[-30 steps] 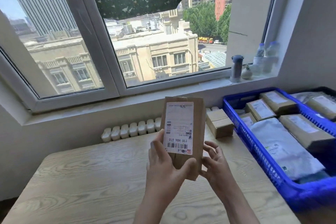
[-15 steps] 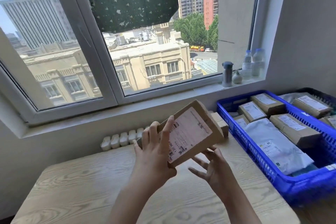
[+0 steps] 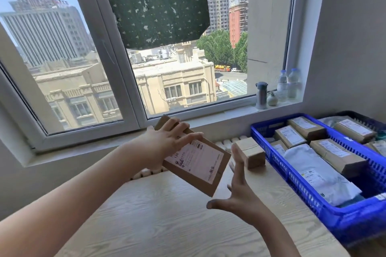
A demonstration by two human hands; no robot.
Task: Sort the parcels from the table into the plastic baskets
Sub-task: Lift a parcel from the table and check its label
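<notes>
A left hand [image 3: 167, 144] is gripping a flat brown parcel [image 3: 200, 162] by its upper end, above the tabletop's [image 3: 167, 221] far edge. The right hand [image 3: 240, 200] is hovering just beneath, fingers spread, empty; it should probably be steadying the underside toward the blue basket [image 3: 302, 192], right edge.

Person seen from the head camera; two limbs are showing.
1. Bare left forearm [image 3: 83, 192], slender, is running uncovered from frame edge to wrist.
2. Bare left hand [image 3: 167, 144] is showing slim fingers.
3. Bare right forearm [image 3: 277, 238] is likewise showing uncovered.
4. Bare right hand [image 3: 240, 194] is showing long, slim fingers.
</notes>
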